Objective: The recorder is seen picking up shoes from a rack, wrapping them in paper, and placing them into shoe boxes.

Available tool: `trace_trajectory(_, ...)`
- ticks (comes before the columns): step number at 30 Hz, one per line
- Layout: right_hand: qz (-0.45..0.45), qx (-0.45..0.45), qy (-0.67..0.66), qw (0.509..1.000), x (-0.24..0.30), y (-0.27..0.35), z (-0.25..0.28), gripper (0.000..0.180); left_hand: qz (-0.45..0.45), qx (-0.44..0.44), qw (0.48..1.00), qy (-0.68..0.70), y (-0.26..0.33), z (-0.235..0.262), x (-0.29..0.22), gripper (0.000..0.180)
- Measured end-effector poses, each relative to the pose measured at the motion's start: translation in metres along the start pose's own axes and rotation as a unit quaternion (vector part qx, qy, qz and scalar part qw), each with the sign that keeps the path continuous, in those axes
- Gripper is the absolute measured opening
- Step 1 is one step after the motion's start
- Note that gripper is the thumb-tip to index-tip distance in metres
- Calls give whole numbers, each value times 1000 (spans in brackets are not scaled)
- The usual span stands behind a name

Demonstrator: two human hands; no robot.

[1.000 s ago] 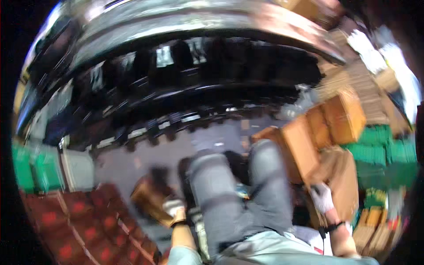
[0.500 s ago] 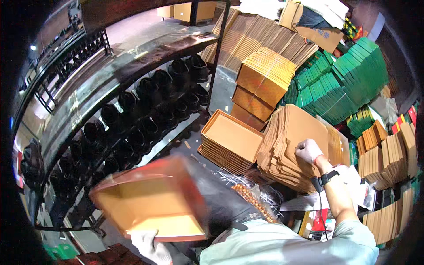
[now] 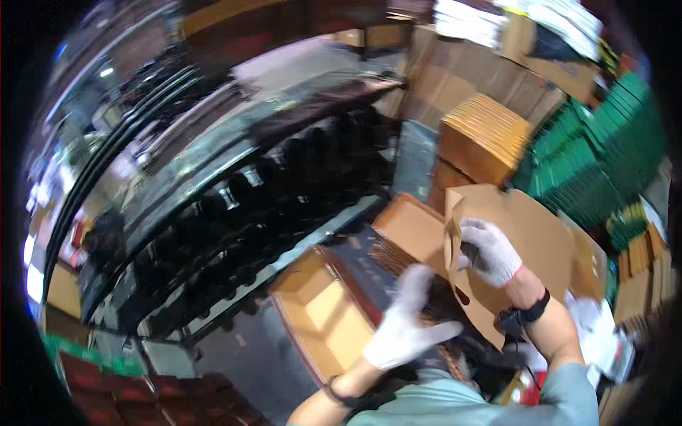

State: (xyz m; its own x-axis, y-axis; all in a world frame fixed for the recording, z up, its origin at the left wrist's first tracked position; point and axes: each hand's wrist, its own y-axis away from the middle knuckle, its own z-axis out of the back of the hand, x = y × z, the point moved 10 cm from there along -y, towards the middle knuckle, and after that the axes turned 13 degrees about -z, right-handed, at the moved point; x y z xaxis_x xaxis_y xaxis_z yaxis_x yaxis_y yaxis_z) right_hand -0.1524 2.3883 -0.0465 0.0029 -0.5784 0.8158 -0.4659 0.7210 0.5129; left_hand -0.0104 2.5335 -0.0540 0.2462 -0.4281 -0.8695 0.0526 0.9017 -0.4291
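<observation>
My right hand [image 3: 490, 252], in a white knit glove, pinches the edge of a brown kraft sheet [image 3: 522, 227]. That sheet is lifted and bent, with a dark oval cut-out near its lower edge. My left hand [image 3: 408, 319], also gloved and slightly blurred, is open and empty with fingers spread, just left of the sheet. An open box [image 3: 320, 305] with a red-brown outside and pale tan inside rests beside my left wrist. Part of it is hidden behind that hand and forearm. Stacked shallow tan trays [image 3: 412, 227] lie beyond my left hand.
Black shoes fill the rack [image 3: 284, 177] on the left. Bundled orange-brown cartons [image 3: 483, 135] and green cartons [image 3: 604, 156] stand at the far right. Dark red boxes [image 3: 156, 394] are at the lower left. White crumpled material [image 3: 593, 330] lies beside my right forearm.
My left hand has let go of the box and moved right toward the kraft sheet. My right hand has raised the sheet's edge. The whole view has shifted as the head turned.
</observation>
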Motion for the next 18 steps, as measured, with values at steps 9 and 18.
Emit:
trace_trajectory(9,465,31,482,742,69,-81,-336,39,257,-245,911,211,154,154,106,34)
trace_trajectory(18,413,208,594,658,-13,-93,-865,56,124,-380,916,-29,290,142,251,56)
